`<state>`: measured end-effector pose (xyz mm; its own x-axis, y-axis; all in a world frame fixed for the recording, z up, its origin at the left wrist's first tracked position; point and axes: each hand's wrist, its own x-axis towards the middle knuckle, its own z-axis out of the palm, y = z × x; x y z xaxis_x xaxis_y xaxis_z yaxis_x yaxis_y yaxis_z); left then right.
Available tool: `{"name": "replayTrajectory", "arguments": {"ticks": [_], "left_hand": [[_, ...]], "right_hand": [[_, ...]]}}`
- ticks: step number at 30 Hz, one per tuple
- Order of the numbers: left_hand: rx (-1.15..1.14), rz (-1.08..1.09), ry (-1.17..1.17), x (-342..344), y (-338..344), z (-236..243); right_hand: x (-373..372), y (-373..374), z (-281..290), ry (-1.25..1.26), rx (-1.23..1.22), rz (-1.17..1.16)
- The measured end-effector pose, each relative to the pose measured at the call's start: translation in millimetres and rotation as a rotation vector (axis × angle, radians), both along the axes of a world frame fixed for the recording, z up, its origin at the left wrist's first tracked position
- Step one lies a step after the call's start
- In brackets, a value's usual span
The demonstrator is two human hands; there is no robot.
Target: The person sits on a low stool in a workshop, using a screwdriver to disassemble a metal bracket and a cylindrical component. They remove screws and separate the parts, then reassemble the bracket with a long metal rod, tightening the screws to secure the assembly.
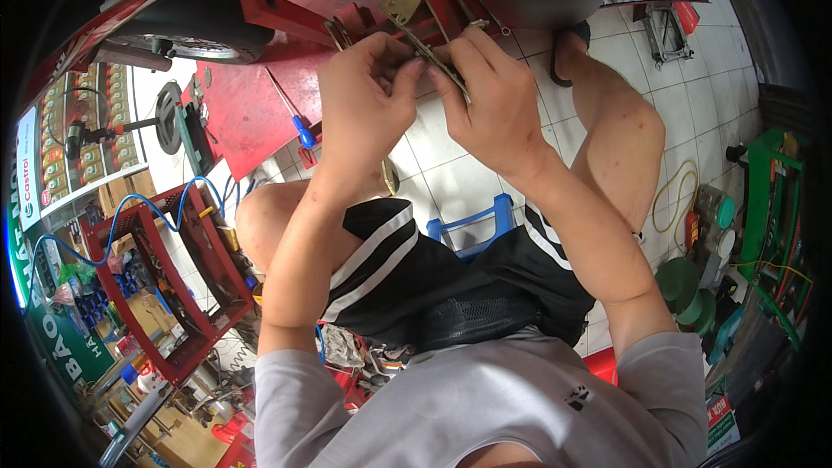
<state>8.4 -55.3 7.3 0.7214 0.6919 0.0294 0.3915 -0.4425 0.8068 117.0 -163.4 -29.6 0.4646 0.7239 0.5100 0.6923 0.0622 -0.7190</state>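
My left hand (368, 91) and my right hand (498, 104) are raised close together in front of the red lift frame. Between them is a thin, flat, dull metal strip (421, 48), slanting from upper left to lower right. Both hands pinch it between thumb and fingers, which partly cover it. Just beyond its upper end shows a tan, roughly triangular metal plate (400, 8); whether the two are joined I cannot tell. A wrench (496, 19) with a ring end rests past my right hand. Left of my left hand, a screwdriver (303, 133) with a blue handle lies on the red platform (238, 113).
A motorcycle wheel (199, 35) stands at upper left. On the left are a red metal rack (165, 277) and a coiled blue hose (126, 201). A blue stool (477, 225) shows between my knees. Green equipment (771, 208) and jars (715, 206) line the right side.
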Motion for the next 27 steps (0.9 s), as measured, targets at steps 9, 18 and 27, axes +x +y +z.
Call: {"name": "replayTrajectory", "arguments": {"ticks": [9,18,27], "left_hand": [[0.182,-0.013,-0.081,1,-8,-5],[0.550,-0.088,-0.096,0,-6,-22],[0.108,0.045,-0.062,6,-6,-1]], "right_hand": [[-4,-4,3,-0.037,0.018,0.018],[-4,0,-2,0.256,-0.060,-0.028],[0,1,0,0.225,-0.019,-0.057]]}}
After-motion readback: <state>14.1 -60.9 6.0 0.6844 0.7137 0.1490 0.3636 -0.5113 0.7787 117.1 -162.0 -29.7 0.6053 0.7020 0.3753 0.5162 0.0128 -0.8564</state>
